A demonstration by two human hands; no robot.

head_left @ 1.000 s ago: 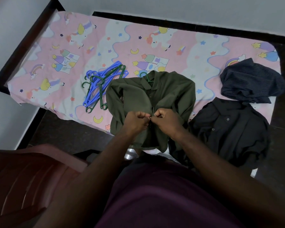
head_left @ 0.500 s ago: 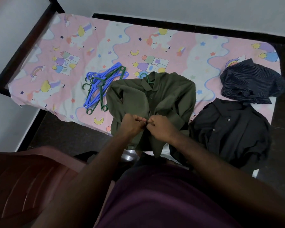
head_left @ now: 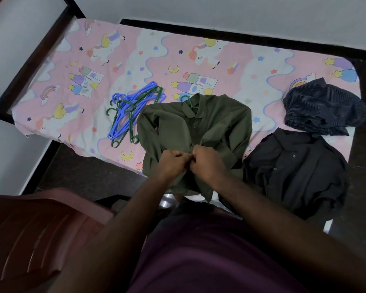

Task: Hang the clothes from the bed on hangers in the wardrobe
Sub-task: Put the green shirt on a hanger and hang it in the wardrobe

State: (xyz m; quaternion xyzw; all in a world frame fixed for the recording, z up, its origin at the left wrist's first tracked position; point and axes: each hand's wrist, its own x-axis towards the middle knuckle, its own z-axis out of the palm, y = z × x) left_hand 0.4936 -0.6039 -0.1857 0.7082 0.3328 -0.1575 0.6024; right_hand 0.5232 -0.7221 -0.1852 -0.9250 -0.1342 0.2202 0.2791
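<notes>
**Hands and task item.** You are pinching the front opening of the olive shirt [head_left: 216, 121] with both hands. Your left hand [head_left: 173, 160] and right hand [head_left: 207, 163] are meeting knuckle to knuckle low on the placket, fingers curled on the cloth. Whether a button is sitting between the fingertips cannot be told. The shirt is lying front-up on the bed [head_left: 72, 60] with its collar toward the far side. The hook of a green hanger [head_left: 187, 100] is sticking out at the collar. The hem is spilling over the near edge of the mattress toward you.

**Edges and room** — the near mattress edge is running just beyond your wrists. A band of dark floor [head_left: 89, 172] is showing between that edge and the brown plastic chair [head_left: 40, 225] at your lower left. A dark bed frame [head_left: 36, 60] is bordering the left end. Printed sheet is showing wide to the left of the loose hangers and along the far side.

**Counts** — three garments are lying on the bed:
- the olive shirt;
- one black shirt [head_left: 294, 170] just to its right, touching it and draping over the near edge;
- one dark striped garment [head_left: 321, 108], bunched at the right end and touching the black shirt's far edge.

One heap of loose hangers [head_left: 133, 115], blue and green tangled together, is lying just beside the olive shirt's sleeve on your left. Their number cannot be told. One chair is in view.
</notes>
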